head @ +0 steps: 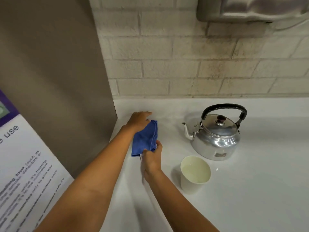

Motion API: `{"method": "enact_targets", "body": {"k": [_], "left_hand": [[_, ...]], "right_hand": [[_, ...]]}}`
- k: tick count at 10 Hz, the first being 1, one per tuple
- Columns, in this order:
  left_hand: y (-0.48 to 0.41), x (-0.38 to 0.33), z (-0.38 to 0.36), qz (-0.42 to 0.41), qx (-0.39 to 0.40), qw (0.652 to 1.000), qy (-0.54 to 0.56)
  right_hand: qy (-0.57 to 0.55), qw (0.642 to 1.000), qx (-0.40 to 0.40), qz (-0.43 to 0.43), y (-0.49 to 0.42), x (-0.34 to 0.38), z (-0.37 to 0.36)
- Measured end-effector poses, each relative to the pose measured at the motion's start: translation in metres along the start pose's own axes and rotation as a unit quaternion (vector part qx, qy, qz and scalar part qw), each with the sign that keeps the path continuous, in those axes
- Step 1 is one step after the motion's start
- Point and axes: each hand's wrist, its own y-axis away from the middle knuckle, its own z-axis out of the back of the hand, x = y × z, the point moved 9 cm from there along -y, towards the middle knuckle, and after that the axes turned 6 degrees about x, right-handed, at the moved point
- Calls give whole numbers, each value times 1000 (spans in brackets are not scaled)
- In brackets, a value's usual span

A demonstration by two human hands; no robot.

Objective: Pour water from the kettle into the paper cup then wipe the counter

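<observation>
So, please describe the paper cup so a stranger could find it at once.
Look at the white counter below the brick wall. In front of the shiny metal kettle stands a cream paper cup: open-topped, holding water, with no handle.

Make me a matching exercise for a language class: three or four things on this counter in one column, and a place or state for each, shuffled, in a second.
Things:
1. kettle
2. paper cup
3. cloth
4. poster

Places or states:
A. blue, held by both hands
B. at the far left, printed with text
C. lid on, spout pointing left
D. nearest of the three on the counter, water inside

Pairs: 1-C, 2-D, 3-A, 4-B
</observation>
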Motion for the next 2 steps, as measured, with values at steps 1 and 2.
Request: {"method": "enact_targets", "body": {"k": [1, 2], "left_hand": [[19, 0, 4, 20, 9, 1000, -2], [36, -5, 15, 34, -3, 999, 1]], "right_hand": [[69, 997, -15, 15, 9, 12, -2], [152, 988, -18, 13, 15, 18, 0]]}}
